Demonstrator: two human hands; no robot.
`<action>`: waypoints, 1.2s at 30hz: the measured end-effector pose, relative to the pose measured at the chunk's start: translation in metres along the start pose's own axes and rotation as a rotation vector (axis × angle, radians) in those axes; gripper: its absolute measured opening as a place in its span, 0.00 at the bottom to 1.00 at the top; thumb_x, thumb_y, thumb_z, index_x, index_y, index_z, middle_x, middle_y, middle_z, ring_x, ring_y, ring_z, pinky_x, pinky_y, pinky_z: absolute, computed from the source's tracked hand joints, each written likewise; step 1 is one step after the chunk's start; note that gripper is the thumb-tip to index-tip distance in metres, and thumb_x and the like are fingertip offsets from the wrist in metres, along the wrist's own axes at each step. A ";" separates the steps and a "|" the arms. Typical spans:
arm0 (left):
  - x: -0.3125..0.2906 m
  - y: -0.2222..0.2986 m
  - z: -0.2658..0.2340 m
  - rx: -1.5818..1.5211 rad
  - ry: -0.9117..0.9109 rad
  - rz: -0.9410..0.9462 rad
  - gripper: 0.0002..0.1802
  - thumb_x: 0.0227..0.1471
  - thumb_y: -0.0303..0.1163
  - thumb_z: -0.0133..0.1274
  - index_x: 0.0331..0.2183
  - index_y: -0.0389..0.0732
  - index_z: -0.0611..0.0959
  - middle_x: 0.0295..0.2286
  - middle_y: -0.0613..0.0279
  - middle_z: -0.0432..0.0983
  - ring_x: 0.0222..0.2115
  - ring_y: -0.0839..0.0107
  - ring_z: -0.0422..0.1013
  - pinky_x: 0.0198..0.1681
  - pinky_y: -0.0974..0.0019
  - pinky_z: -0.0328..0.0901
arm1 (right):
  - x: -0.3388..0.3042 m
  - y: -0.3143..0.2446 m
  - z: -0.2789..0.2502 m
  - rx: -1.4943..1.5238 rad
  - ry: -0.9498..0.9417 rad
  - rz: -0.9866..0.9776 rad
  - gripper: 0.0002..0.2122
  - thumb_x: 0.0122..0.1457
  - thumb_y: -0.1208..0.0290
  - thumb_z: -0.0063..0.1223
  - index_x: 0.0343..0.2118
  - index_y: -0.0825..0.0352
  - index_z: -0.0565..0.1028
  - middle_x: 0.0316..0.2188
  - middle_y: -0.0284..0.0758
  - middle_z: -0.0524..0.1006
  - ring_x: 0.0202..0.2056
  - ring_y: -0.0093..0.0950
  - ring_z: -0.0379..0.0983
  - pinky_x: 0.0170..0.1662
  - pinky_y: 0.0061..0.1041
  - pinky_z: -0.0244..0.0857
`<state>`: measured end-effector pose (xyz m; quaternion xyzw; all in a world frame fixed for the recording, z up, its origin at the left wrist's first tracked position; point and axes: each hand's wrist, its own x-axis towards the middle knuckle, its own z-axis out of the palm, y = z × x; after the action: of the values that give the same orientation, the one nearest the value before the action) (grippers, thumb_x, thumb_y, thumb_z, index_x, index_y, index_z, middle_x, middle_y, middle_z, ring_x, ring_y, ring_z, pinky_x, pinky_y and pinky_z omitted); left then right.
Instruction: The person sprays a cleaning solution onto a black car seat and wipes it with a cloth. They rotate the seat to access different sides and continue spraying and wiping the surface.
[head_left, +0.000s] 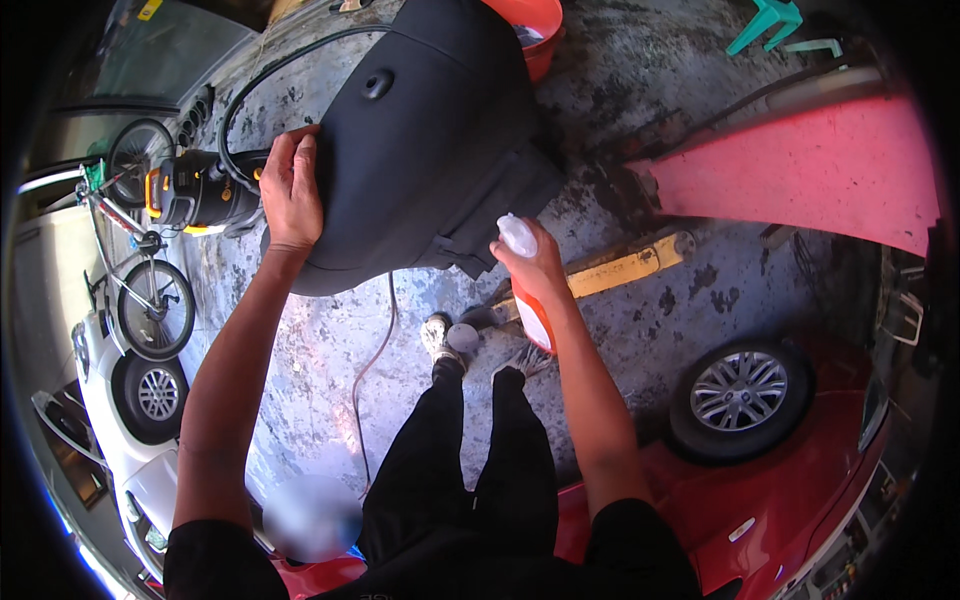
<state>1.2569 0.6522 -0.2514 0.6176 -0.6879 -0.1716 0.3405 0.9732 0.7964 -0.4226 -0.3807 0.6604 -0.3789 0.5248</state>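
Observation:
A large black padded seat (430,130), apparently a car seat, lies in front of me with a round black fitting on its upper surface. Against its left edge rests my left hand (291,190), fingers extended and lying close together on the padding; the thumb is hidden. My right hand (535,262) is closed around a spray bottle (534,318) with an orange-red body and a whitish head. The bottle is upright beside the seat's near right corner, just below a strap and flap.
A black-and-yellow vacuum cleaner (200,190) with a hose stands left, near a bicycle (150,275). A yellow bar (625,268) and pink panel (800,165) are right. A red car (760,500) is near right, a white car (140,440) left. A red basin (540,35) stands beyond.

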 end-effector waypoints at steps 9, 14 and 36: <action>0.000 0.004 0.000 0.025 0.000 0.023 0.18 0.71 0.36 0.47 0.47 0.34 0.85 0.35 0.49 0.82 0.37 0.65 0.76 0.48 0.65 0.68 | 0.049 -0.041 -0.040 0.063 0.258 -0.062 0.20 0.58 0.64 0.70 0.50 0.69 0.81 0.44 0.40 0.84 0.45 0.35 0.82 0.53 0.38 0.72; 0.000 0.001 0.003 -0.011 0.010 0.064 0.17 0.71 0.37 0.48 0.48 0.35 0.85 0.36 0.50 0.82 0.36 0.65 0.76 0.48 0.65 0.68 | 0.050 -0.026 -0.032 -0.142 0.284 -0.013 0.19 0.57 0.65 0.70 0.48 0.68 0.81 0.42 0.39 0.85 0.45 0.36 0.82 0.53 0.38 0.73; 0.000 -0.012 -0.001 -0.062 0.031 0.037 0.18 0.69 0.39 0.51 0.47 0.35 0.85 0.36 0.54 0.83 0.37 0.70 0.77 0.48 0.67 0.69 | -0.050 0.075 0.067 -0.071 0.186 -0.117 0.15 0.55 0.67 0.72 0.41 0.69 0.81 0.34 0.40 0.83 0.36 0.38 0.82 0.44 0.38 0.74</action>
<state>1.2663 0.6502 -0.2586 0.5965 -0.6881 -0.1770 0.3733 1.0392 0.8658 -0.4805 -0.4001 0.6961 -0.4189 0.4242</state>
